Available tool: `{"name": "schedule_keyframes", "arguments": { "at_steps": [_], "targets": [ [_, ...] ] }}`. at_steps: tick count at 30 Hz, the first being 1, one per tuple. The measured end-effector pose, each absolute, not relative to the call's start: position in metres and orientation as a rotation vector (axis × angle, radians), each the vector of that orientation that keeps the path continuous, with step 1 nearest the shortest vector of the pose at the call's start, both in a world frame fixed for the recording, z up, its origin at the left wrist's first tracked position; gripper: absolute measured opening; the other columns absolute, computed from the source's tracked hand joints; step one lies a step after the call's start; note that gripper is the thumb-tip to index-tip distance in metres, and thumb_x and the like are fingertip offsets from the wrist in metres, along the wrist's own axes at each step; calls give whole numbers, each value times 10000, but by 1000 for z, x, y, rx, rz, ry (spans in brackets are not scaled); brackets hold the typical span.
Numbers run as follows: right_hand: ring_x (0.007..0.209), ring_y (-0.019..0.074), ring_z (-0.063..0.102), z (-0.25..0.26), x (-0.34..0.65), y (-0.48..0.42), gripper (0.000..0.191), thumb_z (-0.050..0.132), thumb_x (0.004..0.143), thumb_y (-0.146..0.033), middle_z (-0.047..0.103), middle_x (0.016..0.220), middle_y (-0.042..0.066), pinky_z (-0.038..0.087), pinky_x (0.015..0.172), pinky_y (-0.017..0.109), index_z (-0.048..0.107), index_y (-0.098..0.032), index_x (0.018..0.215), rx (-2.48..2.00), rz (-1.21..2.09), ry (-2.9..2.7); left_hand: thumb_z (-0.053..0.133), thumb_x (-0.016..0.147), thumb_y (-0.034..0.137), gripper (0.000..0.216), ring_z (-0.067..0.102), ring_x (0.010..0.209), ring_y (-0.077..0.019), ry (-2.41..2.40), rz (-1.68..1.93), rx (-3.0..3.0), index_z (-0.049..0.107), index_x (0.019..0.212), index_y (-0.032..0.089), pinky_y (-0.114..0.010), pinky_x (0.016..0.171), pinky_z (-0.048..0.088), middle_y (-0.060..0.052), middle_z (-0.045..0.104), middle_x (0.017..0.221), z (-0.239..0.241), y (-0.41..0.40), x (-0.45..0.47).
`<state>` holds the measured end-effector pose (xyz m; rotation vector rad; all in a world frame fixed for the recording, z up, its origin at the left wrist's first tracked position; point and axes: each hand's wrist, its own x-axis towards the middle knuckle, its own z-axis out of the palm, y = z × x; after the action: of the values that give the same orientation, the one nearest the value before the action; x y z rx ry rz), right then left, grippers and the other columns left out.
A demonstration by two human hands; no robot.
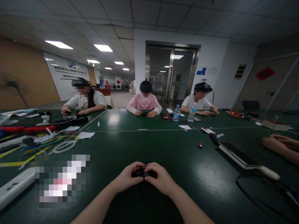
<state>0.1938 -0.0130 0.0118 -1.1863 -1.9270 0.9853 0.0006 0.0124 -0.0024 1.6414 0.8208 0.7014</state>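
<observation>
My left hand (128,178) and my right hand (160,178) meet above the near middle of the dark green table (112,152). Between them they grip a small black object (140,172) with a shiny surface, one hand at each end. Thumbs press its near side while fingers curl over the far side. Its exact kind is hidden by my fingers and too dark to make out.
Cables (65,146) and a white power strip (16,186) lie at left, beside a blurred-out item. At right are a white-framed device (240,154), a black cord (252,196) and another person's arm (282,146). Three people sit opposite, near water bottles (177,113).
</observation>
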Motion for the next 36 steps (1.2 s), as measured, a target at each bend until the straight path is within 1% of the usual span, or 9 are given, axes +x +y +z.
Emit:
{"name": "schedule_keyframes", "arguments": {
  "at_steps": [8, 12, 17, 21, 24, 28, 31, 36],
  "targets": [
    [1077, 193, 500, 11, 195, -11, 172, 621, 721, -228, 528, 1126, 17, 379, 933, 353, 621, -236, 892, -1187, 997, -1829, 635, 701, 175, 425, 564, 1008, -222, 847, 707, 1642, 487, 1098, 213, -377, 880, 427, -54, 604, 1061, -6, 15, -1],
    [1069, 196, 505, 12, 197, -9, 168, 623, 722, -249, 547, 1115, 21, 366, 942, 363, 621, -225, 888, -1192, 994, -1765, 637, 700, 179, 422, 561, 1014, -220, 872, 699, 1632, 487, 1092, 209, -377, 895, 416, -50, 608, 1059, -4, 14, -2],
    [1001, 209, 539, 13, 201, -6, 207, 610, 731, -276, 617, 1005, 17, 372, 917, 380, 619, -226, 931, -1259, 952, -1718, 630, 705, 172, 421, 573, 986, -218, 881, 688, 1609, 476, 1096, 204, -371, 865, 430, -53, 615, 1049, 1, 12, -2],
    [951, 199, 562, 14, 204, -4, 204, 599, 735, -272, 635, 944, 18, 404, 880, 359, 620, -211, 929, -1226, 982, -1678, 631, 706, 179, 437, 575, 978, -219, 897, 671, 1606, 464, 1109, 208, -366, 845, 436, -54, 614, 1049, 2, 11, -3],
    [943, 194, 569, 13, 206, -3, 212, 593, 736, -257, 633, 942, 21, 421, 865, 352, 615, -206, 940, -1202, 1012, -1635, 627, 715, 188, 434, 568, 1004, -218, 899, 663, 1604, 461, 1115, 214, -367, 866, 426, -52, 611, 1064, 1, 12, -3],
    [929, 200, 572, 13, 207, -1, 223, 593, 733, -260, 636, 937, 33, 410, 875, 376, 613, -195, 945, -1220, 975, -1620, 639, 705, 182, 430, 555, 1034, -218, 888, 703, 1618, 474, 1101, 213, -374, 915, 394, -49, 609, 1072, -3, 14, -4],
    [932, 203, 570, 13, 210, 0, 232, 583, 742, -277, 637, 959, 34, 399, 883, 392, 608, -202, 960, -1240, 934, -1611, 636, 707, 174, 433, 558, 1032, -219, 874, 705, 1603, 469, 1105, 212, -378, 915, 394, -52, 608, 1081, -5, 15, -4],
    [946, 207, 570, 10, 216, 4, 269, 572, 759, -329, 627, 985, 37, 421, 873, 387, 588, -216, 1002, -1234, 956, -1516, 642, 705, 185, 445, 554, 1042, -224, 886, 696, 1585, 463, 1111, 215, -376, 913, 392, -54, 606, 1095, -3, 14, -4]
  ]
}}
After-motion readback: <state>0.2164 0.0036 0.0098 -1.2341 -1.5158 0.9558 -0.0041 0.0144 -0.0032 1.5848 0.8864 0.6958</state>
